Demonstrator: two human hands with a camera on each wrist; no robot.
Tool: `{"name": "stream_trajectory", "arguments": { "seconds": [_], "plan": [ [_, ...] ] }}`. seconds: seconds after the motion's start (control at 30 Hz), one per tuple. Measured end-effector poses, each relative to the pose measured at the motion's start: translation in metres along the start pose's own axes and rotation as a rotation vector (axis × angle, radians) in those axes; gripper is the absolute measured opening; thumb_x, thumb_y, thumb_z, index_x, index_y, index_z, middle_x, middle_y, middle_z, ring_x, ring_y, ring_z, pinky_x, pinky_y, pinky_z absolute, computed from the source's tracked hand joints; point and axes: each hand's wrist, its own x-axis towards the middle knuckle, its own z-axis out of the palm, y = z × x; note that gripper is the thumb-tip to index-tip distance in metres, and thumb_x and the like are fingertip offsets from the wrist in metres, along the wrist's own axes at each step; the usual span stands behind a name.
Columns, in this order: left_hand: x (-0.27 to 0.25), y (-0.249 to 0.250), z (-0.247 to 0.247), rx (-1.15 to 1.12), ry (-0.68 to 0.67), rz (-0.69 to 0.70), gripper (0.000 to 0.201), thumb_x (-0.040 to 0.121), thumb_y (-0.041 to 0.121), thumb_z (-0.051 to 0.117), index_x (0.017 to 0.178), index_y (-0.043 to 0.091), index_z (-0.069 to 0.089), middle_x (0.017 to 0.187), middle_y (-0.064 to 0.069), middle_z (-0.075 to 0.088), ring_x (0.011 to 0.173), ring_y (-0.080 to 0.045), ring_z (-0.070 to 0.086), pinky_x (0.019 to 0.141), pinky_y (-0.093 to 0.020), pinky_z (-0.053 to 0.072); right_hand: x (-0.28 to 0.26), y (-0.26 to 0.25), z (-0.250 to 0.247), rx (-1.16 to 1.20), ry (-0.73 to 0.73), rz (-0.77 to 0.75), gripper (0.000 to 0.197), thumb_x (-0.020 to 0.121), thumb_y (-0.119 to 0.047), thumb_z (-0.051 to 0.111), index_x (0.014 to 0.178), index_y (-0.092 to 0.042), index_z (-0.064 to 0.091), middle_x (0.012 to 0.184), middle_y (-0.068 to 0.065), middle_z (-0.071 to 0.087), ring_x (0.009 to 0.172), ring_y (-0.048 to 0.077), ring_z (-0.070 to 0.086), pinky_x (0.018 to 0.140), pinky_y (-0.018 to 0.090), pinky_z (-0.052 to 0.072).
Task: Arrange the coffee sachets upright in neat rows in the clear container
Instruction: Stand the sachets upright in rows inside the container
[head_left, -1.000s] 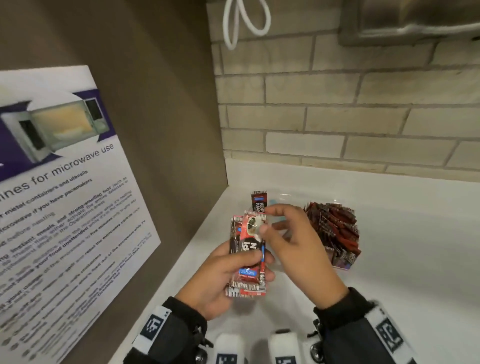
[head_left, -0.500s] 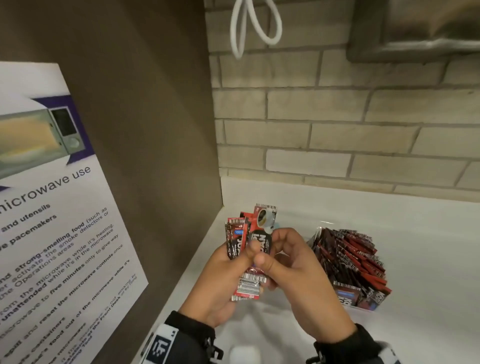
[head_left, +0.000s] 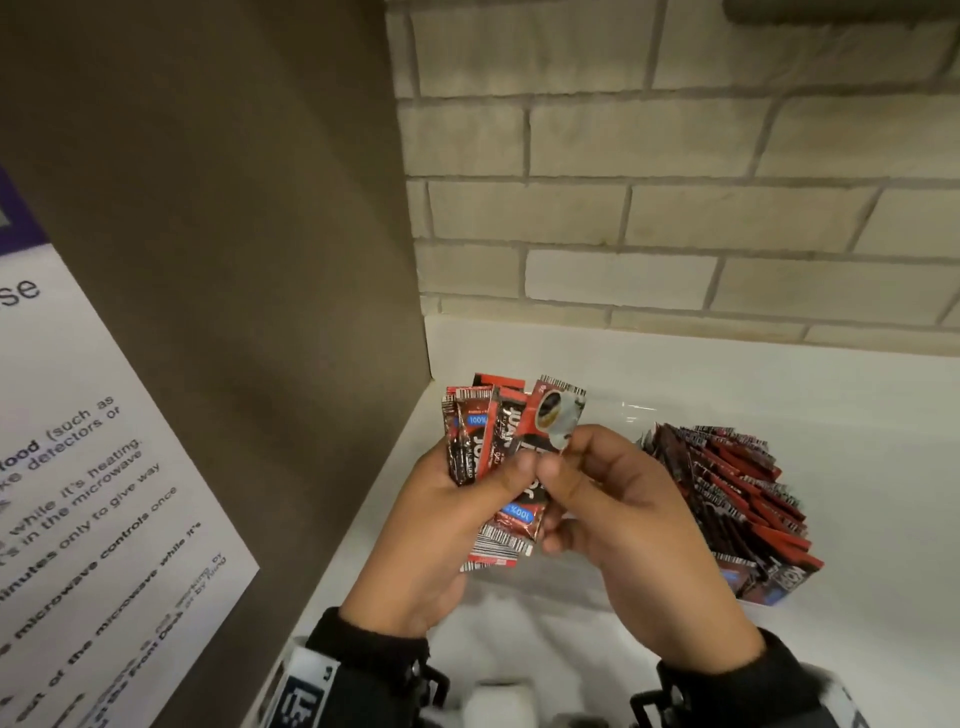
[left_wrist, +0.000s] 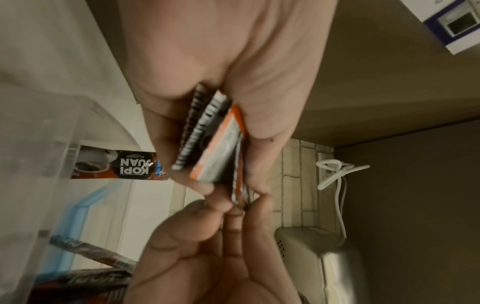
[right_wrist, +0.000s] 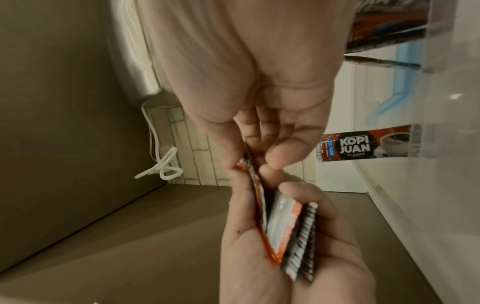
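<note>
Your left hand (head_left: 441, 525) grips a fanned bundle of coffee sachets (head_left: 498, 452) above the white surface (head_left: 857, 415), fingers curled round it. Your right hand (head_left: 639, 525) pinches the front sachet's top edge. The clear container (head_left: 748, 597), packed with sachets, sits just right.

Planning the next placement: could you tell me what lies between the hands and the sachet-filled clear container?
Only bare white counter, seen in the head view, separates the hands from the clear container.
</note>
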Motion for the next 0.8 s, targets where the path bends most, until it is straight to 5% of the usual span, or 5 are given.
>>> {"name": "stream_trajectory", "arguments": {
  "seconds": [0.17,0.3,0.47,0.67,0.8],
  "plan": [
    [0.002,0.004,-0.005,-0.043,0.067,-0.059,0.056,0.072,0.047,0.058,0.106,0.004,0.065,0.086,-0.014,0.072,0.068,-0.023,0.069,0.056,-0.028,0.053,0.001,-0.006,-0.005,0.048,0.031,0.004,0.024,0.070,-0.012,0.069,0.080,0.006,0.057,0.060,0.009,0.057,0.049,0.013,0.051,0.044,0.020,0.042],
    [-0.002,0.013,-0.013,-0.159,0.070,-0.099,0.045,0.077,0.042,0.054,0.102,0.005,0.062,0.064,-0.009,0.062,0.042,-0.018,0.055,0.040,-0.020,0.042,-0.001,-0.014,-0.011,0.034,0.060,-0.030,0.006,0.071,-0.011,0.069,0.076,-0.008,0.067,0.065,0.010,0.060,0.054,0.016,0.051,0.047,0.023,0.042],
    [-0.006,0.015,-0.011,-0.205,0.084,-0.090,0.050,0.074,0.031,0.054,0.112,0.000,0.057,0.063,-0.009,0.059,0.040,-0.017,0.052,0.037,-0.018,0.039,-0.003,-0.019,-0.011,0.127,-0.025,0.009,0.018,0.066,-0.011,0.067,0.083,-0.008,0.070,0.086,0.020,0.065,0.076,0.029,0.059,0.069,0.041,0.050],
    [-0.004,0.007,0.000,-0.102,0.138,0.034,0.033,0.075,0.021,0.060,0.103,0.004,0.065,0.092,-0.015,0.073,0.075,-0.025,0.070,0.064,-0.034,0.057,-0.007,-0.010,-0.003,0.025,-0.095,0.054,0.012,0.069,-0.014,0.064,0.077,-0.007,0.069,0.080,0.018,0.067,0.066,0.026,0.064,0.060,0.042,0.055],
    [-0.004,0.000,0.007,-0.007,0.184,0.078,0.016,0.088,0.007,0.056,0.098,0.010,0.068,0.089,-0.012,0.073,0.075,-0.024,0.070,0.066,-0.035,0.057,-0.007,-0.001,0.001,-0.234,0.013,-0.048,0.015,0.070,-0.020,0.062,0.082,-0.011,0.064,0.076,0.023,0.067,0.062,0.033,0.062,0.059,0.051,0.053]
  ]
}}
